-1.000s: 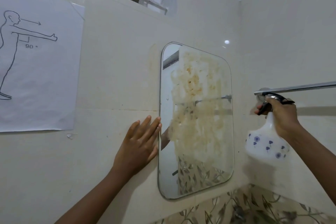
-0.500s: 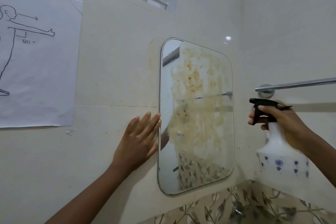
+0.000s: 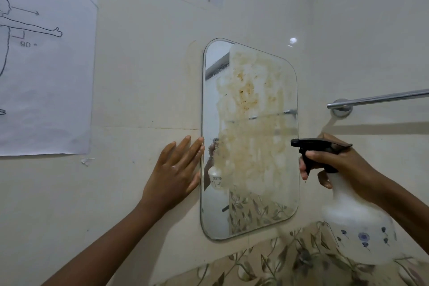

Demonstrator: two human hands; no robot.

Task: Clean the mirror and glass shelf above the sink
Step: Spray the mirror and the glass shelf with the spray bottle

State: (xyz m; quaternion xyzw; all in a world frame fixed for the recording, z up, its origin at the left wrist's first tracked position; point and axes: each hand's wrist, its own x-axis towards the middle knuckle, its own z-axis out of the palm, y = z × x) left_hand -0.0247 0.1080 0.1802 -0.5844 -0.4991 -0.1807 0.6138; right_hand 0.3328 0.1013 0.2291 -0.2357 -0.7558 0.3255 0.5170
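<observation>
Fingers (image 3: 318, 154) of right hand (image 3: 348, 165) around spray bottle (image 3: 357, 227), left hand (image 3: 174, 174) flat beside brown-smeared mirror (image 3: 250, 123).

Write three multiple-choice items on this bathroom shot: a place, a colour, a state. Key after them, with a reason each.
1. Where is the left hand?
A) flat on the wall beside the mirror
B) on the towel bar
C) on the paper poster

2. What colour is the trigger head of the spray bottle?
A) white
B) black
C) blue

3. What state is the mirror's glass in?
A) spotless
B) cracked
C) smeared with brownish stains

Key:
1 A, its straight fingers lie on the wall at the mirror's left edge.
2 B, nozzle and trigger are black above the white body.
3 C, tan streaks cover most of the glass.
</observation>
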